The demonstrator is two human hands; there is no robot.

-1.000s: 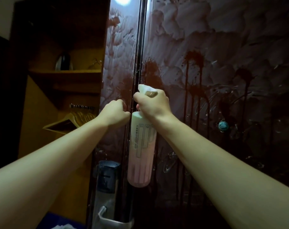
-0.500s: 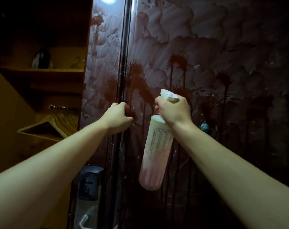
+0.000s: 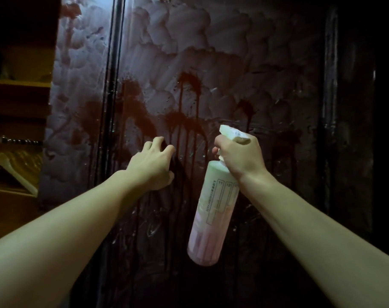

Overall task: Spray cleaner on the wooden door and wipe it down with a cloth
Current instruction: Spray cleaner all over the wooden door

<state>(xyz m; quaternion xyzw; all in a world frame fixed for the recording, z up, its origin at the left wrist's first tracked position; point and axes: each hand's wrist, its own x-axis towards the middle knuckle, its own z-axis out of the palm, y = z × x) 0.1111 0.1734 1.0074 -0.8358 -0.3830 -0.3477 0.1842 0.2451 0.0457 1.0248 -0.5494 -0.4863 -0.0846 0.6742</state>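
Dark wood is filling the view: the wooden door (image 3: pixel 222 70) is standing right in front of the person, its upper part covered in a pale, smeared film, with darker wet patches and long drips (image 3: pixel 182 121) running down the middle. No cloth is showing anywhere in this view.

Trouble looks possible from here. Those runs are heading down the panel, and if wiping is delayed they could dry into streaks or reach the floor. The nozzle is sitting close to the surface, so another squeeze would likely be adding a heavy blotch rather than a fine mist, and more dripping. The left hand (image 3: pixel 152 166) is resting on the wet panel just beside the dark vertical groove (image 3: pixel 110 121), so it could be slipping or leaving prints in the film.

Now the grip. The right hand (image 3: pixel 240 157) is wrapping its fingers firmly round the neck and trigger head of the spray bottle (image 3: pixel 213 212), whose pale pink body is hanging tilted below the fist, near the door. Whether the trigger is being pressed, one cannot tell. The left hand's fingers are loosely curled, fingertips touching the door, and it appears to be holding nothing.

To the far left, a wooden shelf (image 3: pixel 20 82) and pale hangers (image 3: pixel 18 174) are sitting in shadow.
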